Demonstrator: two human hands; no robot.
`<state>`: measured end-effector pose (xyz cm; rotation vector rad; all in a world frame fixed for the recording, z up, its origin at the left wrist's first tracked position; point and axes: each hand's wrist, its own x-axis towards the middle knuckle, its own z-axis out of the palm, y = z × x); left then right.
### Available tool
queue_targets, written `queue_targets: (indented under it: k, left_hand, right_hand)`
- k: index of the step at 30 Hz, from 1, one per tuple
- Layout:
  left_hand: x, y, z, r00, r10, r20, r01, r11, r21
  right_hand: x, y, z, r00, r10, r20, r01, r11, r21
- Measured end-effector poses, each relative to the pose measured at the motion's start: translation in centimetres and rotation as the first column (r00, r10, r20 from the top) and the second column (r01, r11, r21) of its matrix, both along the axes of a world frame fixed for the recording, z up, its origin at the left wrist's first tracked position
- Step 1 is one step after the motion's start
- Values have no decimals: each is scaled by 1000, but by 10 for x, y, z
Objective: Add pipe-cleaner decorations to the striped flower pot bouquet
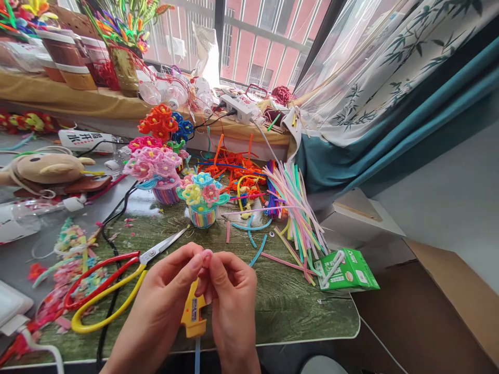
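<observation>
My left hand [171, 285] and my right hand [232, 291] meet at the fingertips over the front of the table. Pinched between them is a small pink piece [206, 254], mostly covered by the fingers; its kind is hard to tell. Partly hidden under my hands lies a yellow glue gun [194, 314] with a blue stick at its lower end. To the left are scissors [150, 253] with one red and one yellow handle, blades partly spread. Beyond my fingertips stands a small striped pot [202, 215] of pipe-cleaner flowers [202, 192].
Pastel pipe cleaners [298, 213] lie in a bundle at right, by a green packet [346, 270]. Orange pieces [237, 169] are heaped behind. A larger flower pot [167, 192], black cable [111, 239] and fuzzy scraps [70, 265] sit left. Open cardboard boxes [440, 306] stand beyond the table's right edge.
</observation>
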<state>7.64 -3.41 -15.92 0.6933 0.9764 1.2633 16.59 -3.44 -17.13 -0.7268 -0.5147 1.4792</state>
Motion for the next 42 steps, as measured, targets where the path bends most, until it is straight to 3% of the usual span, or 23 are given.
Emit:
queue_targets:
  k: [3, 8, 14, 20, 23, 27, 30, 32, 36, 42]
  left_hand:
    - [-6, 1, 5, 995, -40, -89, 41, 999, 8]
    - [-14, 3, 14, 958, -38, -285, 20, 998, -65]
    - [-21, 10, 4, 934, -78, -348, 55, 996, -75]
    - [-23, 18, 9, 921, -39, -387, 51, 999, 20]
    - [-24, 19, 14, 869, -45, -492, 84, 995, 59]
    - [-25, 23, 16, 781, -5, -624, 109, 986, 129]
    - [-26, 30, 18, 743, 38, -668, 109, 978, 176]
    - [-28, 37, 23, 722, 61, -690, 122, 969, 214]
    - [-35, 52, 36, 713, 102, -694, 167, 936, 310]
    - [-46, 73, 48, 750, 208, -628, 177, 852, 493]
  right_hand:
    - [11, 3, -3, 996, 49, 71, -55, 995, 88]
    - [24, 4, -7, 970, 4, 243, -56, 976, 209]
    - [27, 3, -8, 800, -257, 543, 16, 913, 408]
    - [27, 3, -8, 726, -344, 596, 63, 896, 440]
    - [24, 5, -9, 715, -371, 592, 119, 900, 420]
    - [20, 8, -8, 791, -253, 558, 123, 958, 260]
    - [23, 16, -2, 881, -56, 470, 4, 994, 109]
    - [29, 24, 5, 897, 64, 437, -105, 992, 70]
    - [43, 49, 24, 839, 230, 494, -309, 948, 83]
    - [47, 88, 51, 798, 196, 570, -384, 894, 231]
